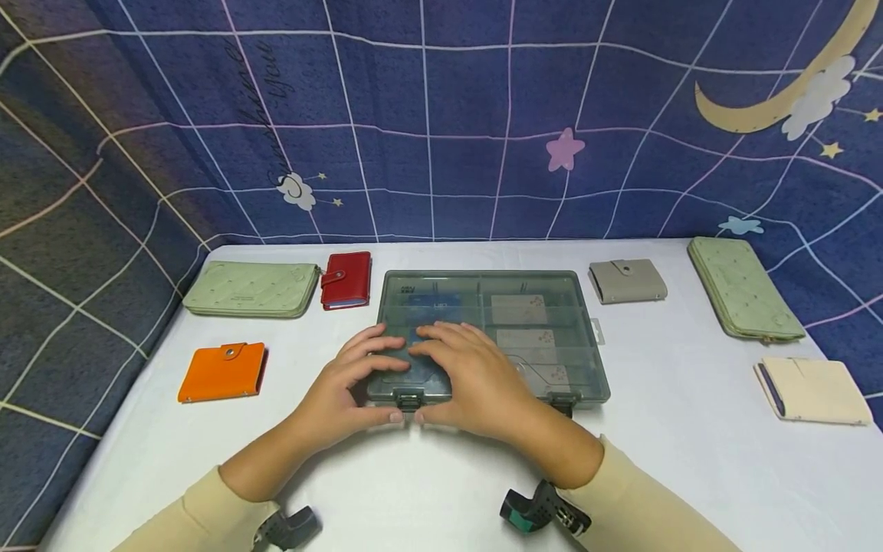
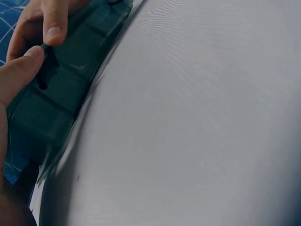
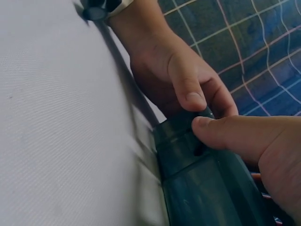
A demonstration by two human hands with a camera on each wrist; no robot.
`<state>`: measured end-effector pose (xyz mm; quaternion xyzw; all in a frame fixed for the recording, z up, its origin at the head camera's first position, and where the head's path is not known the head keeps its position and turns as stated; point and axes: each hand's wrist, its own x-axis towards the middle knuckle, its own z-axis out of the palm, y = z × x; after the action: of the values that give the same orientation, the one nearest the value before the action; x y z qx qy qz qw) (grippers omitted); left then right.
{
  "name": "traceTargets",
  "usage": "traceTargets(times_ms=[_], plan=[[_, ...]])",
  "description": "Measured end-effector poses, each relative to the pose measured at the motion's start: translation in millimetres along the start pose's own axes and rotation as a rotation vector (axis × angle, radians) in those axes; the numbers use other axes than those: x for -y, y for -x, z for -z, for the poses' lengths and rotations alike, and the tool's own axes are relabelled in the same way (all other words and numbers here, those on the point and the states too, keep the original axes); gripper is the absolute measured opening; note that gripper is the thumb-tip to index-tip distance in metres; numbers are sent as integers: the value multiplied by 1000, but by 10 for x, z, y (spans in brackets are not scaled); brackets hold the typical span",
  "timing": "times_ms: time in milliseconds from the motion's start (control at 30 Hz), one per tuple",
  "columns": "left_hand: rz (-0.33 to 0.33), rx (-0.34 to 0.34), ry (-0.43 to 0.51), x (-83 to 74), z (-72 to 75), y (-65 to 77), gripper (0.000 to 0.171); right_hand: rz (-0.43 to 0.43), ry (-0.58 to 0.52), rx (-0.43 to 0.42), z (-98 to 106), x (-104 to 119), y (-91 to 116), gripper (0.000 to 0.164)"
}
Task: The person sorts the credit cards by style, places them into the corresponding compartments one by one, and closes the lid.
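Observation:
A smoky grey-green see-through plastic storage box (image 1: pixel 582 337) lies flat with its lid down. Inside show white cards (image 1: pixel 526 345) in the right compartments and something blue (image 1: pixel 441 303) on the left. My left hand (image 1: pixel 331 395) and right hand (image 1: pixel 483 379) grip the box's front edge around its left latch (image 1: pixel 408 399). Their fingers rest over the lid, with both thumbs in front. In the left wrist view the thumbs meet the dark latch (image 2: pixel 47 70). Fingers partly cover the box (image 3: pixel 188 165) in the right wrist view.
On the left lie a green wallet (image 1: pixel 251 289), a red card holder (image 1: pixel 347 280) and an orange one (image 1: pixel 222 373). On the right lie a grey card holder (image 1: pixel 628 280), another green wallet (image 1: pixel 745 290) and a cream card holder (image 1: pixel 814 391). A blue patterned curtain (image 1: pixel 469 100) hangs behind the white table.

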<state>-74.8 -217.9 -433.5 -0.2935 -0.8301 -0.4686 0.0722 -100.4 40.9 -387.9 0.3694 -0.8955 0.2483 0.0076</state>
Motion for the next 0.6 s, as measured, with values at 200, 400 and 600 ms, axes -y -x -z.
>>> traceTargets(times_ms=[200, 400, 600], plan=[[6, -33, 3, 7, -7, -17, 55, -27, -45, 10, 26, -14, -13, 74], [9, -64, 1, -6, -32, -21, 51, -51, -77, -4, 40, -17, -29, 69], [5, -89, -4, -7, -57, -24, 49, -58, -82, -17, 38, -12, -42, 64]])
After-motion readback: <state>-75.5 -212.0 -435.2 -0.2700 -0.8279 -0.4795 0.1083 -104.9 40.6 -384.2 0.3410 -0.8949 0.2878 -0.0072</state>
